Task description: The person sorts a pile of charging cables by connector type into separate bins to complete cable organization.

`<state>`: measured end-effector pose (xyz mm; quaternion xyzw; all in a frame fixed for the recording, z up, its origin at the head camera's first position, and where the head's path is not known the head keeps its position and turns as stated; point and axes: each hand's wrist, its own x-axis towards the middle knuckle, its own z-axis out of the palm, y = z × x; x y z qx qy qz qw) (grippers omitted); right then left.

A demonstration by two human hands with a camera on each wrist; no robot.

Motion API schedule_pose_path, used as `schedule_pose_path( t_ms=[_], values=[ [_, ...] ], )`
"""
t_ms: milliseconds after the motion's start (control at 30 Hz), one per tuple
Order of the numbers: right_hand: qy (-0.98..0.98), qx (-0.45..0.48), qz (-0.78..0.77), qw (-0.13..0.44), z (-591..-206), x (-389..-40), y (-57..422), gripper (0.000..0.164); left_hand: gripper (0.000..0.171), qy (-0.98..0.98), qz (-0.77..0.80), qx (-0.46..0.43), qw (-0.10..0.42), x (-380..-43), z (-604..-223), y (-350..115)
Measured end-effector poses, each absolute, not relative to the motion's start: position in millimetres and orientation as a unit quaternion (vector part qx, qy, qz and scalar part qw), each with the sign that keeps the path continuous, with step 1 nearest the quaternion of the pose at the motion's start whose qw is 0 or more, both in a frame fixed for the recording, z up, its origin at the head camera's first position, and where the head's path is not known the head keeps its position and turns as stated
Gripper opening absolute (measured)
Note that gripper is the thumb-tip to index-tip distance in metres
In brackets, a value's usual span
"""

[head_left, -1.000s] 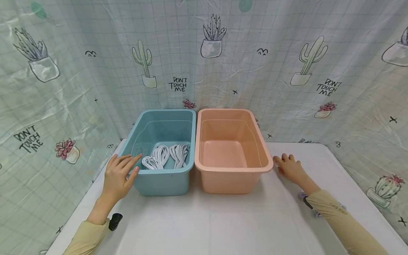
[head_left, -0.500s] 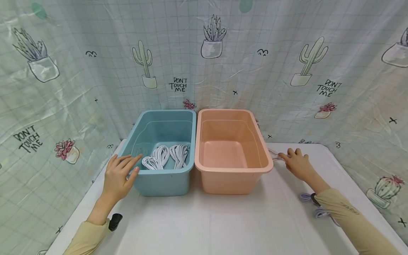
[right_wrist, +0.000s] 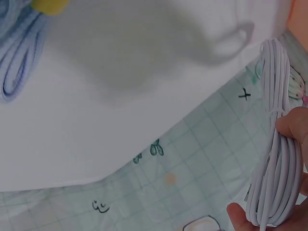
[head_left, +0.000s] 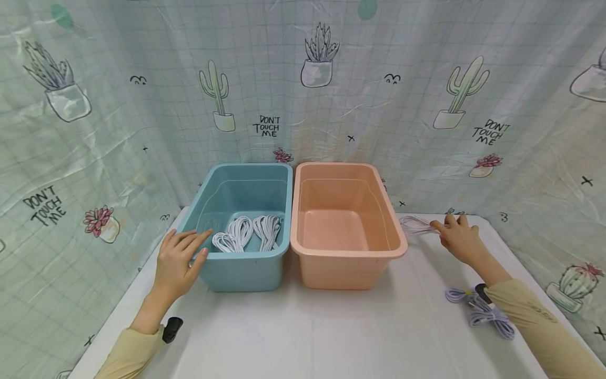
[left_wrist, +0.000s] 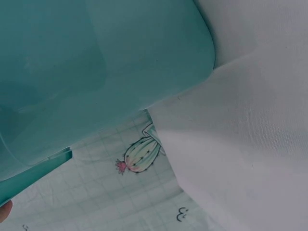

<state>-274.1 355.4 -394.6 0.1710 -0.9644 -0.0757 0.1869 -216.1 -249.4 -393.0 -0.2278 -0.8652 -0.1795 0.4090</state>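
The right hand [head_left: 461, 241] has shifted rightward from the orange tub [head_left: 337, 271], baring more of the white cable bundle [head_left: 416, 225] its fingers [right_wrist: 237, 217] pinch; the bundle seems secured, just right of that tub. Farther right, lilac cables [head_left: 490, 316] lie on the counter [head_left: 331, 331]. Left of the orange tub, the left hand [head_left: 175, 263] touches the teal tub [head_left: 243, 275], fingers nearly straight, coiled white cables [head_left: 266, 230] inside.

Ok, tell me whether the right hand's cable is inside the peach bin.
No, the right hand holds the coiled white cable outside the peach bin, beside it.
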Motion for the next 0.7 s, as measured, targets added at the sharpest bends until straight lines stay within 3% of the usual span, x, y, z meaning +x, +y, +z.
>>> schedule_pose_path(
  t_ms=[333, 700],
  values=[
    [-0.950, 0.182, -0.040, 0.252, -366.7, -272.2, 365.4, 0.040, 0.046, -0.862, -0.177, -0.231, 0.416, -216.5, -393.9, -250.0],
    [-0.943, 0.185, -0.012, 0.277, -332.0, -266.5, 356.1, 0.042, 0.048, -0.859, -0.180, -0.235, 0.419, -216.4, -393.8, -250.3]
  ],
)
